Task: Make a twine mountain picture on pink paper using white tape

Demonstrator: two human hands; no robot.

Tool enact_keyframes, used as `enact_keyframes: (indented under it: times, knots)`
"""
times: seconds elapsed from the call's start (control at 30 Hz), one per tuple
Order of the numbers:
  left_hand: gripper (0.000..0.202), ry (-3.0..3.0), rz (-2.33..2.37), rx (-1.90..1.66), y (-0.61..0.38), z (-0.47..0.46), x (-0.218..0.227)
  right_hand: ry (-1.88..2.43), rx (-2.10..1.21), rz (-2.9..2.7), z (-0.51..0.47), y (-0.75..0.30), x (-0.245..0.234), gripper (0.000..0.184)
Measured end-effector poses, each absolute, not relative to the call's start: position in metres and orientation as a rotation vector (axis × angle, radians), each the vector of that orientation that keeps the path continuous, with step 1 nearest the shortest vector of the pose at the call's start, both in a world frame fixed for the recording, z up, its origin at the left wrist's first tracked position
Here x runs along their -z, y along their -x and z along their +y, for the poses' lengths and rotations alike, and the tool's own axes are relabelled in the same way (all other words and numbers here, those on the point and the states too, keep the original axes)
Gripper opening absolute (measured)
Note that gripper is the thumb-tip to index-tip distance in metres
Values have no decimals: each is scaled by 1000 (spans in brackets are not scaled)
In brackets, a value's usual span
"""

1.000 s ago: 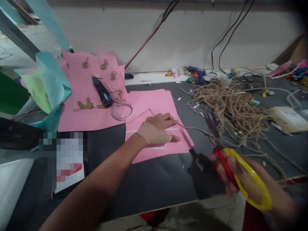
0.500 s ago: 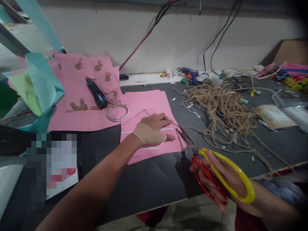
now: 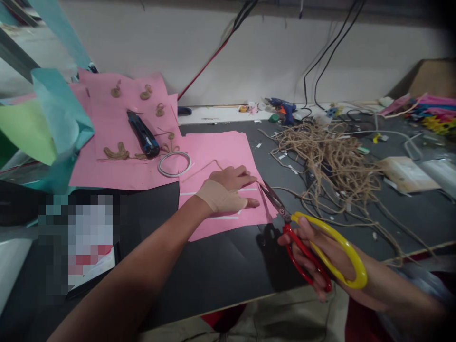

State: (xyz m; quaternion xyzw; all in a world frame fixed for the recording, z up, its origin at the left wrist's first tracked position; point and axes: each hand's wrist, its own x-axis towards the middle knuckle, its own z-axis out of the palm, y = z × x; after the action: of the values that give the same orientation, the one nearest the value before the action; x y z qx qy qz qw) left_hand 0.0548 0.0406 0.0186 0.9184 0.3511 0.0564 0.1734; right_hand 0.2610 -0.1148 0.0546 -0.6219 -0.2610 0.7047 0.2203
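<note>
My left hand, with a beige wrap around wrist and palm, lies flat on a pink sheet. Its thumb is apart from the fingers, which press on a strand of jute twine. The strand passes under the hand and comes out on the right beyond the fingertips. My right hand grips scissors with one yellow and one red handle. Their blades point at the twine just right of my left fingertips; whether they touch it I cannot tell.
A tangled heap of twine lies to the right. At left, a larger pink sheet carries small twine coils and a utility knife. A white ring overlaps both sheets. A blue glue gun lies near the wall.
My right hand has brought the scissors slightly left and up, so the blade tips are closer to the twine by my left fingertips. The left hand stays in place on the paper.
</note>
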Motion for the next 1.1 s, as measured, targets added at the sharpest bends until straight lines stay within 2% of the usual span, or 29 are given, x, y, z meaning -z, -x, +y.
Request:
enact_keyframes:
  times: [0.53,0.73,0.8,0.93,1.0,1.1]
  knots:
    - [60,-2611,1022,-98,-56,40,-20,1711,-1914,-823,-104,-269,-52,52]
    - [59,-2615,1004,-162,-55,42,-16,1979,-1797,-1049,-96,-277,-55,58]
    - [57,-2608,999,-180,-54,42,-15,2101,-1650,-1331,-95,-274,-54,54]
    - [51,-2608,964,-215,-53,44,-12,2346,-946,-2032,-96,-257,-47,45]
    - [49,-2608,945,-258,-53,44,-10,2472,-739,-2120,-96,-244,-45,44]
    - [50,-2603,937,-290,-52,45,-9,2615,-638,-2067,-95,-227,-45,50]
